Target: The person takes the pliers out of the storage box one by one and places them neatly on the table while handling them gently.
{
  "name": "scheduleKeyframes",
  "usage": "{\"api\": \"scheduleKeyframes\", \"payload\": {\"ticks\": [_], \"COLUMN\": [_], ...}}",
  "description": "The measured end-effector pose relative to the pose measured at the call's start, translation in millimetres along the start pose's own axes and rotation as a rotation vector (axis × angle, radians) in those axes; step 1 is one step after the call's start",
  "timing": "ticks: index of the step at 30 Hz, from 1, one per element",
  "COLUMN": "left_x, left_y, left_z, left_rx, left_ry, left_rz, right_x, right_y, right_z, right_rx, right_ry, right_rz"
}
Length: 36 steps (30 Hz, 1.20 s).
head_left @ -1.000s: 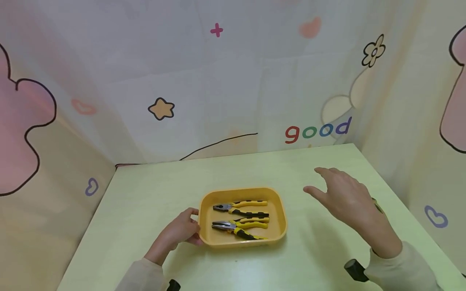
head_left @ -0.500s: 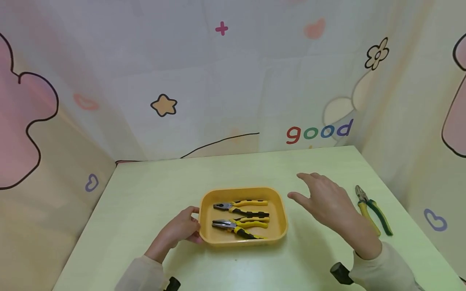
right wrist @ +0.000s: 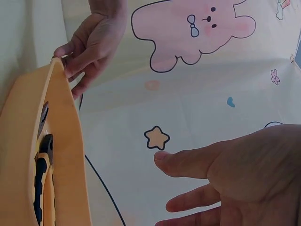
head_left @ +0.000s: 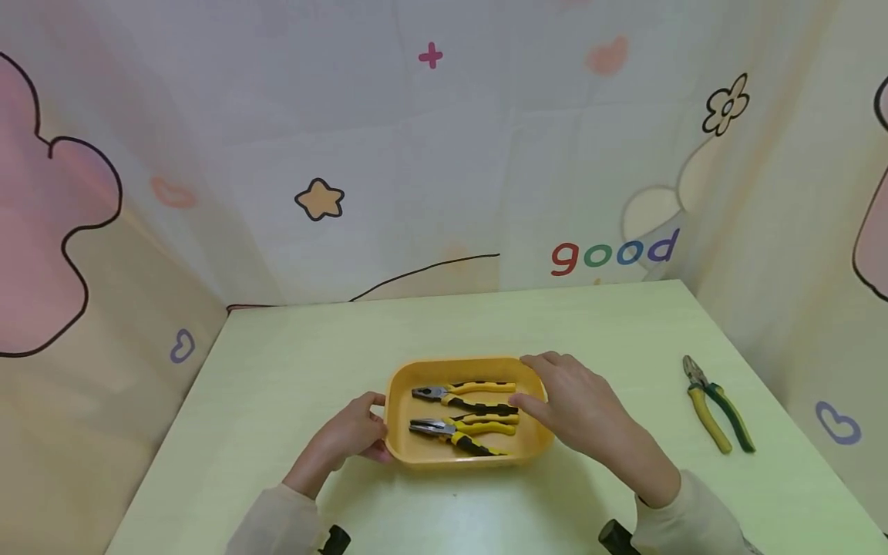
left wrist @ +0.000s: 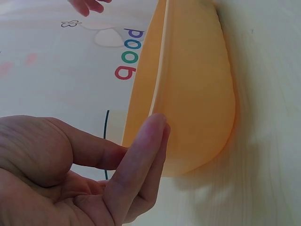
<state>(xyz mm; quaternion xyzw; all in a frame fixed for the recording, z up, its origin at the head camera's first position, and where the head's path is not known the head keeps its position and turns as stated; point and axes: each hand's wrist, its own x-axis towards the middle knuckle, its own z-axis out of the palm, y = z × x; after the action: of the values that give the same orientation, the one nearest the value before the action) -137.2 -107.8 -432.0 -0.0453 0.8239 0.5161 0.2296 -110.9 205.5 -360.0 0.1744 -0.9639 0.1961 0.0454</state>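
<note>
A yellow plastic tray [head_left: 458, 465] sits on the table in front of me. Inside lie yellow-and-black combination pliers [head_left: 442, 394] and, nearer me, long-nose pliers [head_left: 438, 429]; another yellow-and-black handle shows close beside the latter. My left hand [head_left: 347, 432] pinches the tray's left end, thumb at the rim and fingers against the outer wall, as the left wrist view shows. At the opposite end my right hand [head_left: 583, 401] reaches over the tray's edge in the head view, thumb and fingers spread. The right wrist view shows that hand's fingers apart, holding nothing.
Diagonal cutting pliers [head_left: 701, 385] with yellow and green handles lie on the light green table [head_left: 333, 347], toward its right edge. A printed cloth [head_left: 388, 177] stands up behind the table and along both sides.
My right hand has moved left from above the right part of the table to the tray's right end, uncovering the diagonal cutting pliers. My left hand stays at the tray's left end.
</note>
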Motion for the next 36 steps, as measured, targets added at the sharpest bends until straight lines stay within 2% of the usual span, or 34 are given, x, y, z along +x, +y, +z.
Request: {"api": "scheduleKeyframes", "payload": {"ticks": [14, 24, 36], "left_x": [-4.0, -1.6, -1.2], "left_y": [3.3, 1.7, -1.2], "left_z": [0.4, -1.1, -1.0], "left_rx": [0.000, 0.006, -0.005], "left_ry": [0.008, 0.001, -0.001], "left_rz": [-0.009, -0.004, -0.002], "right_x": [5.7, 12.9, 22.3], "right_y": [-15, -16, -15], "right_z": [26, 51, 67], "right_rx": [-0.007, 0.011, 0.025], "right_ry": [-0.107, -0.190, -0.282], "right_rz": [-0.091, -0.095, -0.127]}}
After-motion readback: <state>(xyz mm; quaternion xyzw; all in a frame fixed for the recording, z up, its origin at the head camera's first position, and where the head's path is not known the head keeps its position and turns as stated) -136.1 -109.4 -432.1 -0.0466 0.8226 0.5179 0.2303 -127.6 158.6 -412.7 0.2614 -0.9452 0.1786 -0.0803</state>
